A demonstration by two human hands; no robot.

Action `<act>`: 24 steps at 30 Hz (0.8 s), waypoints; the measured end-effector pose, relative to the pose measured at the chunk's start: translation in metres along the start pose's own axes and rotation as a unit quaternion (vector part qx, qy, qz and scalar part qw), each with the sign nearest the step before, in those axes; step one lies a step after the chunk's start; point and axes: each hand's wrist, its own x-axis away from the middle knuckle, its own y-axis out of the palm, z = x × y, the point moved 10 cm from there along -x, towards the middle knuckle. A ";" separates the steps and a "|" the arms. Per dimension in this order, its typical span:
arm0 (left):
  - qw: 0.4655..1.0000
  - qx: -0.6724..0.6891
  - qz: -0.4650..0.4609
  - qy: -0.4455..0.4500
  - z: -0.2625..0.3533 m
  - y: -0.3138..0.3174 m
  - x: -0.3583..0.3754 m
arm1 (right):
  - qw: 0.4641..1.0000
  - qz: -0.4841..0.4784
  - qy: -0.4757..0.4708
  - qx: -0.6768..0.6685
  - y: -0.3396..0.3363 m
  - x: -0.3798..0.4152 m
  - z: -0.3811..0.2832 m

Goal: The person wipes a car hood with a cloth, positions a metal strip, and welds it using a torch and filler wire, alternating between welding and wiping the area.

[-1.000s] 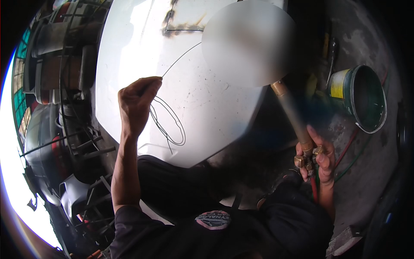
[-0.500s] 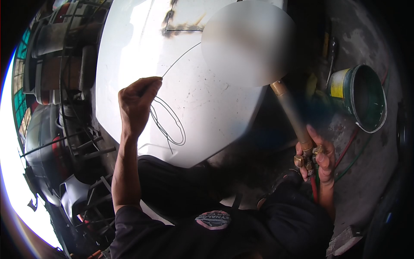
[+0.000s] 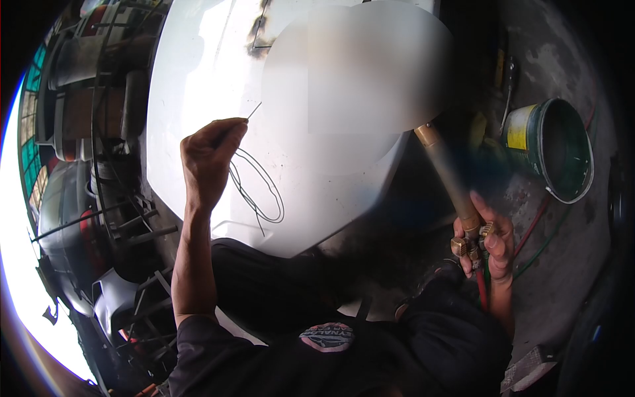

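My left hand (image 3: 213, 152) pinches a thin metal wire (image 3: 280, 198) between thumb and fingertips. One end points up and right, and the rest loops down below the hand. Beneath it lies a white car body panel (image 3: 317, 212) with a dark scorch mark (image 3: 259, 38) near a straight cut line. In my right hand (image 3: 501, 245) is a brass gas torch (image 3: 450, 175), gripped by its valve end and angled up and left. A blurred round patch hides the torch's tip, the wire's far end and part of the panel.
A green bucket (image 3: 533, 157) with a yellow label lies tipped at the right. Red hose (image 3: 532, 226) and green hose (image 3: 532, 262) run across the floor near my right hand. Along the left stands a metal rack (image 3: 99, 126) with car parts.
The blurred patch has widened leftward, covering more of the wire and panel. Both hands, the wire loop and the torch stay practically where they were.
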 end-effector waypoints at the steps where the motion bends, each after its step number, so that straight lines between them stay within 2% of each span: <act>1: 1.000 0.000 0.000 0.000 0.000 0.000 0.000 | 1.000 0.001 0.002 0.002 0.000 0.000 0.000; 4: 1.000 0.003 -0.004 -0.008 -0.003 0.001 0.000 | 1.000 -0.003 -0.001 0.002 0.001 -0.001 0.000; 6: 1.000 0.013 0.011 0.026 -0.001 0.000 -0.001 | 1.000 -0.003 -0.001 0.003 0.000 0.000 0.000; 24: 1.000 0.014 0.003 0.004 -0.001 0.000 -0.001 | 1.000 -0.007 -0.001 0.002 0.002 -0.001 0.000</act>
